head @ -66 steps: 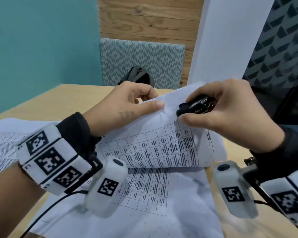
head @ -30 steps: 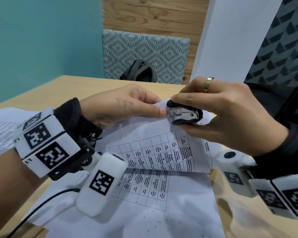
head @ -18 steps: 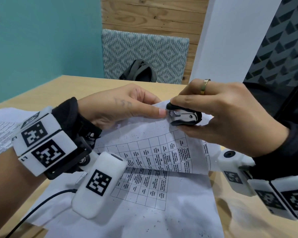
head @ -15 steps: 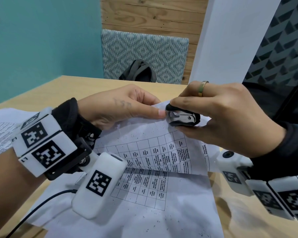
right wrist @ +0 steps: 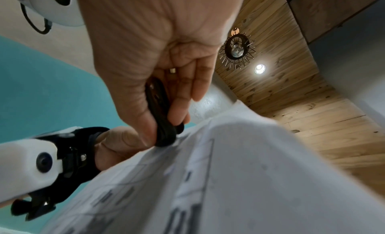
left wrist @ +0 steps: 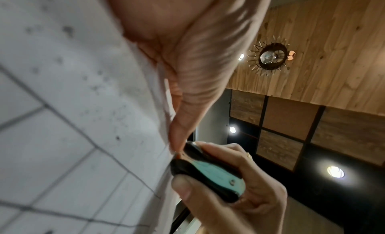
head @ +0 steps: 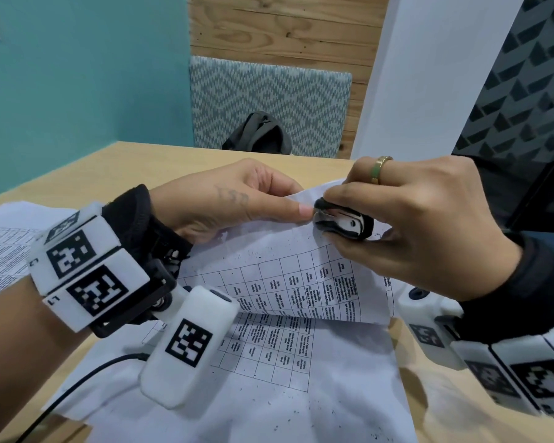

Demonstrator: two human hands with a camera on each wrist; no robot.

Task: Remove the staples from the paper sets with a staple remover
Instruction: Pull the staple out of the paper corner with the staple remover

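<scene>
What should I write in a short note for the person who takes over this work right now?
Left hand: pinches the raised corner of the white printed paper set.
Right hand: squeezes the small black staple remover, nose on that corner.
Another printed sheet lies at the left on the light wooden table.
Done: remover placed at the corner.
Left: the staple itself is hidden; pull it out, then check the other papers.

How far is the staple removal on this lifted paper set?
Done: nothing visibly. In hand: the left hand pinches the paper set at its corner, and the right hand squeezes the staple remover there. Left: pulling the staple, which is hidden.
</scene>
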